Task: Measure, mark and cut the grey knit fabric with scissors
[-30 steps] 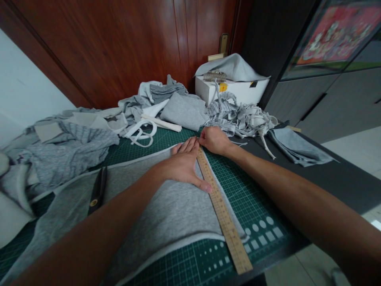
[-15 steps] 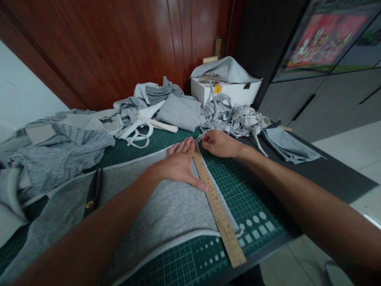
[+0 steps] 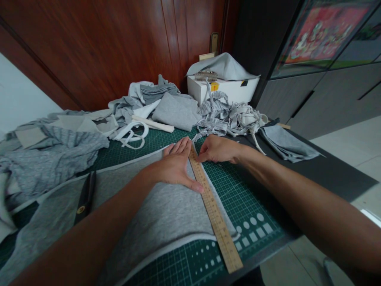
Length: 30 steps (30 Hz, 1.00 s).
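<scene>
1. Grey cloth [image 3: 166,214] lies on the green mat [image 3: 241,190], directly before the person, its right side showing as a narrow strip beyond the ruler. To work well here, the layer should lie smooth and unstretched; a soft knit like this probably creeps when rubbed.

2. The heap of cut strips [image 3: 244,117] sits beyond the right hand. Loose ends are best left clear of the ruler line.

3. The wooden ruler [image 3: 216,214] lies along the cloth near its right side, its near end jutting past the hem onto the mat. That end has no hand on it, so it could swing; checking that the strip beside it stays even along its length would help.

4. The black tool [image 3: 86,198] rests on the cloth, left of the hands. Its weight may drag the fabric if bumped.

5. The left hand [image 3: 175,167] is spread wide and flat, fingertips by the ruler's far end, thumb against its left edge. Firm downward pressure, without sideways push, should serve best.

6. The right hand [image 3: 218,149] is curled narrow, fingertips at the ruler's right edge; I cannot tell whether they pinch anything. Small, light movements close to the wood seem right.
</scene>
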### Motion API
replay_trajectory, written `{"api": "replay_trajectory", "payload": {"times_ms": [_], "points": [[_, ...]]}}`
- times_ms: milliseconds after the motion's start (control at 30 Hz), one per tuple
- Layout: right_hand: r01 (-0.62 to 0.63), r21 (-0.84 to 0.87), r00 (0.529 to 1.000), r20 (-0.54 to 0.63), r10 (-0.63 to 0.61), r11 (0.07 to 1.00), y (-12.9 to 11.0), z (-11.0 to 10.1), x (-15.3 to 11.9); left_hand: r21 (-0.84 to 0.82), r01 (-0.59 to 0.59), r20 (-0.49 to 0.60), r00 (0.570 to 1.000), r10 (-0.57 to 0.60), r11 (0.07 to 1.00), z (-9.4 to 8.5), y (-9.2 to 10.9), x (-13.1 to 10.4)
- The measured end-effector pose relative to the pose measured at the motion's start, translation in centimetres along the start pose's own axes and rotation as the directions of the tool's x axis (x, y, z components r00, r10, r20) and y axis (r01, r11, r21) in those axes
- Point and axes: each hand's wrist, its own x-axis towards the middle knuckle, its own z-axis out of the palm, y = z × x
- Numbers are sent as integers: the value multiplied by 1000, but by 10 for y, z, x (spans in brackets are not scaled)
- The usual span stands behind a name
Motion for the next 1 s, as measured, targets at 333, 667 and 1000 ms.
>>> {"api": "replay_trajectory", "payload": {"times_ms": [333,667,1000], "points": [[20,-127,997,77,-10,992,2,-6,-3,-21,-9,-28,1000,8,1000,3,-3,-1],[34,-111,994,110,-22,993,-1,-19,-12,-32,-89,-78,993,86,996,-1,-3,-5],[113,-285,988,138,-75,952,-12,-29,-53,-15,-43,-26,999,42,999,-1,-2,-5]]}}
